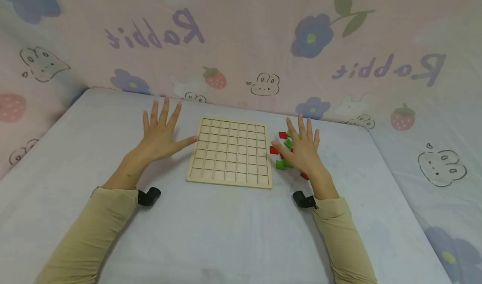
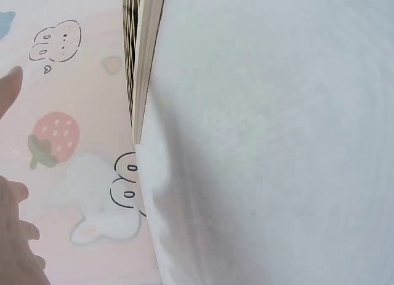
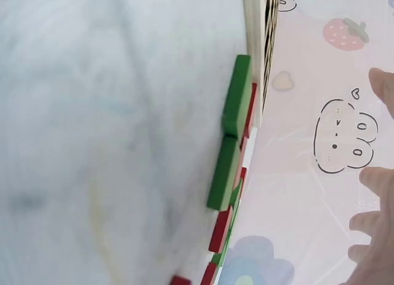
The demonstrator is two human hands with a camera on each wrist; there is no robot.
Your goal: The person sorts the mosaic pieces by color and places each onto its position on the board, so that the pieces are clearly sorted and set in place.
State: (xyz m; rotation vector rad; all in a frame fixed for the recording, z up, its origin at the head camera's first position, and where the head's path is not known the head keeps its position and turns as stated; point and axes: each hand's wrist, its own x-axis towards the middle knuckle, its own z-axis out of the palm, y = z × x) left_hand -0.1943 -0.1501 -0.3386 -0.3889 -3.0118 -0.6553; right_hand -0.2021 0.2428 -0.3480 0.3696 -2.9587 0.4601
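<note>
The board [image 1: 230, 152] lies flat on the white table [image 1: 226, 234], between my two hands. It is a thin, pale, wood-coloured panel, nearly square, ruled by darker lines into a grid of small squares inside a plain border. From the left wrist it appears almost edge-on, as a narrow light strip.

Just beside the board's right edge lies a loose scatter of small, flat, four-sided pieces: green tiles [image 1: 280, 165] and red tiles [image 1: 274, 150], set at various angles and partly hidden by my right hand [image 1: 304, 148]. Seen from the right wrist, they show clear thickness and a plain, even colour; two green ones stand foremost, end to end, with red ones behind and below them.

My right hand is spread wide above the tiles, its thumb pointing toward the board; the right wrist view shows its fingers well apart from the pieces, holding nothing. My left hand [image 1: 160, 135] is likewise spread wide and holds nothing. Its thumb reaches across to the board's left edge in the head view, though the left wrist view shows a gap between them. Each beige sleeve [image 1: 86, 229] ends at a black mount [image 1: 149, 197]. Behind the table hangs a pink printed cloth [image 1: 241, 45].
</note>
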